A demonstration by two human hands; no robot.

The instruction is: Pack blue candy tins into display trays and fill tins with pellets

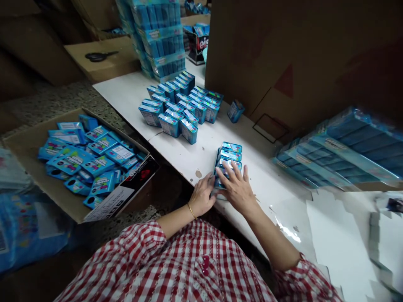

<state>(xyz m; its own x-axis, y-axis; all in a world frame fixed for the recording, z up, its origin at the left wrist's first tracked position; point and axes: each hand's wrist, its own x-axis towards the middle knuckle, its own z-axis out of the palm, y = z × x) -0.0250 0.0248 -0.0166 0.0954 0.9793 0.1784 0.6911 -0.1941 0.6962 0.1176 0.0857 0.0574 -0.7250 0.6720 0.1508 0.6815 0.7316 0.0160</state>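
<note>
A short row of blue packets point(231, 147) stands on the white table near its front edge. My right hand point(236, 187) lies over the near end of this row, its fingers spread across the packet tops. At the row's near left corner is my left hand point(203, 196), fingers bent and touching the side; whether it grips anything is hidden. Farther back on the table, several blue packets point(170, 121) stand upright in a loose group. One single packet point(236, 110) stands apart, beside the large cardboard box.
An open carton point(119, 204) of loose blue packets sits at the left, below table height. Wrapped stacks stand at the back point(157, 37) and right point(340, 147). Black scissors point(100, 55) lie on a cardboard box point(122, 63). A large cardboard box point(302, 50) rises behind the table point(261, 167).
</note>
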